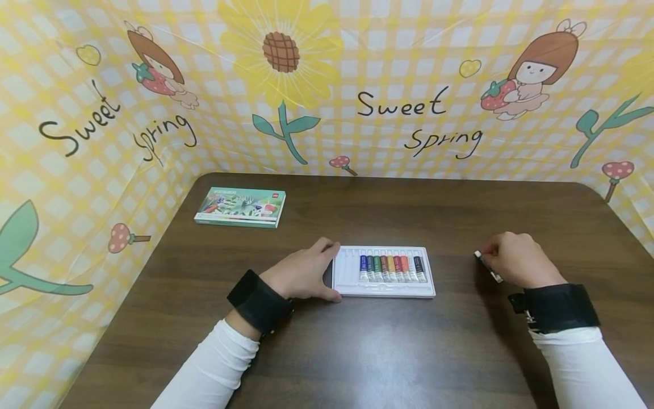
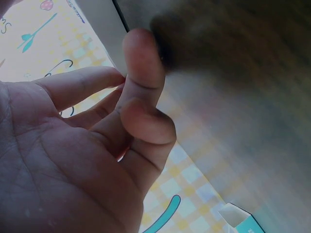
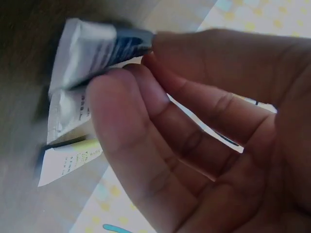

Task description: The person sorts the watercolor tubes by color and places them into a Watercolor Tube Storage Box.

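A white plastic tray lies on the table, with a row of small paint tubes in its right part and vacant slots at its left. My left hand grips the tray's left end, thumb at the near corner and fingertips at the far one. To the right of the tray, my right hand pinches small paint tubes low over the table. The right wrist view shows a dark-banded tube at the thumb tip, a whitish tube below it and a yellow-banded tube, partly hidden by fingers.
A flat green illustrated box lies at the table's back left. The brown wooden table has rounded far corners. A yellow checked cloth with printed figures stands behind it and along the left side.
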A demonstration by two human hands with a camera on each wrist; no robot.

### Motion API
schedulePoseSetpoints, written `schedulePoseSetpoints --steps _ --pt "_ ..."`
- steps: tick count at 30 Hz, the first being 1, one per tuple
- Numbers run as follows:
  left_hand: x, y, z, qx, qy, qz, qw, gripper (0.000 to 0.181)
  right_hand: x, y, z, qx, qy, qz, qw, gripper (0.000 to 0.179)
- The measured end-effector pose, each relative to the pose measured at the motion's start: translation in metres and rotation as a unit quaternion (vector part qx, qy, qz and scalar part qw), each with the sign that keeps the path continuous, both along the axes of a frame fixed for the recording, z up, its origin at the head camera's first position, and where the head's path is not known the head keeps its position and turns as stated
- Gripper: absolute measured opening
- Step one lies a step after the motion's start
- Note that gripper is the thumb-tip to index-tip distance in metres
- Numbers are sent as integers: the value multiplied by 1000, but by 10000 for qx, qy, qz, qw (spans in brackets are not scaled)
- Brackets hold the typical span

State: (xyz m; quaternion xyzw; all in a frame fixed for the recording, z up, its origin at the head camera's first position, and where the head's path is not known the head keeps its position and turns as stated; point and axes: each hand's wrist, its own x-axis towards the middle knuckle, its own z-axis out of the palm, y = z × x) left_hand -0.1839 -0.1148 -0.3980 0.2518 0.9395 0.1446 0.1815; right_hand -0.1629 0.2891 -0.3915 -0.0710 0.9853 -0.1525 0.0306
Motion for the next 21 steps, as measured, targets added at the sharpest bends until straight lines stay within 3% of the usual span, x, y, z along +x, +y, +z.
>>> schedulePoseSetpoints --steps 12,21 --pt "-1 0 -2 -12 -10 24 10000 106 1 -6 0 -68 -233 -350 9991 14" --pt "0 0 -1 0 -10 18 10000 106 3 -9 1 4 -288 -269 9992 15"
